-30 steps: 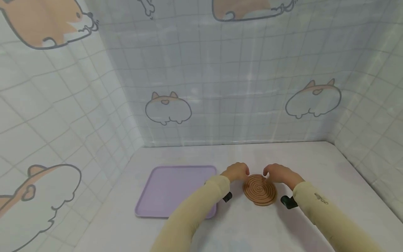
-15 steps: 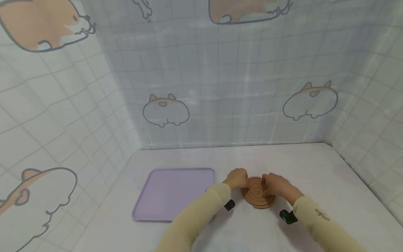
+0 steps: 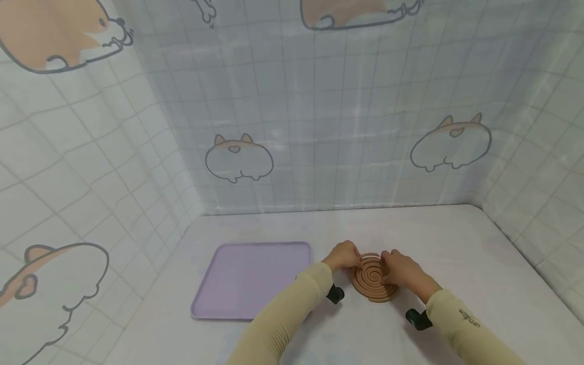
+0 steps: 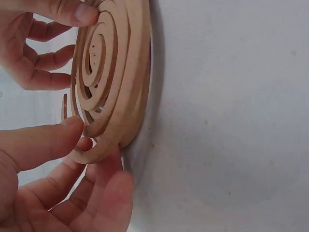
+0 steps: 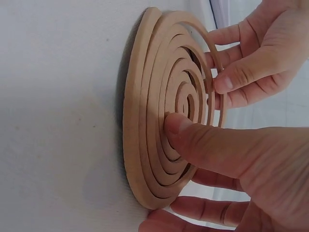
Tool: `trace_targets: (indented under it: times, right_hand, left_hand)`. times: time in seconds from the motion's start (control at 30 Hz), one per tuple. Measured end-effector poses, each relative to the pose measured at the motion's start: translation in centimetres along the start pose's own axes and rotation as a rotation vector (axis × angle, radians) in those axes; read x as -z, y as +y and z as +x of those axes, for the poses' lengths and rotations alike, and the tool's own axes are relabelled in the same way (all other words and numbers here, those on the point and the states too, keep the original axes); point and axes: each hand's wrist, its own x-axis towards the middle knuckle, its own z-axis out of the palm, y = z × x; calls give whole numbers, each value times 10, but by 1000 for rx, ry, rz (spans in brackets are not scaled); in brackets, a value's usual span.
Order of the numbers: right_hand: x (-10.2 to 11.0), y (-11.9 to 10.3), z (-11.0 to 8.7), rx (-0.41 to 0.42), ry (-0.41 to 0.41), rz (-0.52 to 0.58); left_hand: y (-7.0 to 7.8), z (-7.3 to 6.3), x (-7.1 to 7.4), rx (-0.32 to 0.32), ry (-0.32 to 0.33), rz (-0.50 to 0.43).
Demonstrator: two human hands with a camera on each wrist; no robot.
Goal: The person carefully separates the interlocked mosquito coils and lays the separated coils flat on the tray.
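Note:
A brown mosquito coil (image 3: 375, 291), wound in a flat spiral, lies on the white table right of the middle in the head view. My left hand (image 3: 344, 255) pinches an outer strand on its far left side; a gap shows between that strand and the inner turns. From the right, my right hand (image 3: 407, 274) holds the coil. In the right wrist view its thumb (image 5: 193, 137) presses on the inner turns while the fingers curl around the rim. The left wrist view shows the left thumb (image 4: 43, 142) above the strand and fingers beneath.
A shallow lilac tray (image 3: 251, 279) lies to the left, partly behind the left sleeve (image 3: 283, 314). Curtains with dog drawings (image 3: 239, 159) close off the back and sides. Small dark devices (image 3: 336, 294) sit under both wrists.
Both hands have come down onto the coil from just above it. The left fingers have taken an outer strand, which now stands apart from the turns; the right thumb rests on the coil.

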Motion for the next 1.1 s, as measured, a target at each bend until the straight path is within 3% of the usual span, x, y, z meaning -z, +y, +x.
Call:
trace_targets:
  times: [0.27, 0.63, 1.1]
  right_hand:
    - [0, -2, -2, 3, 18, 8]
    - [-1, -2, -4, 16, 44, 9]
    - [6, -3, -7, 10, 18, 23]
  left_hand:
    - [2, 1, -1, 47, 6, 13]
    - [0, 5, 0, 79, -6, -73]
    - [-5, 1, 9, 114, -58, -353]
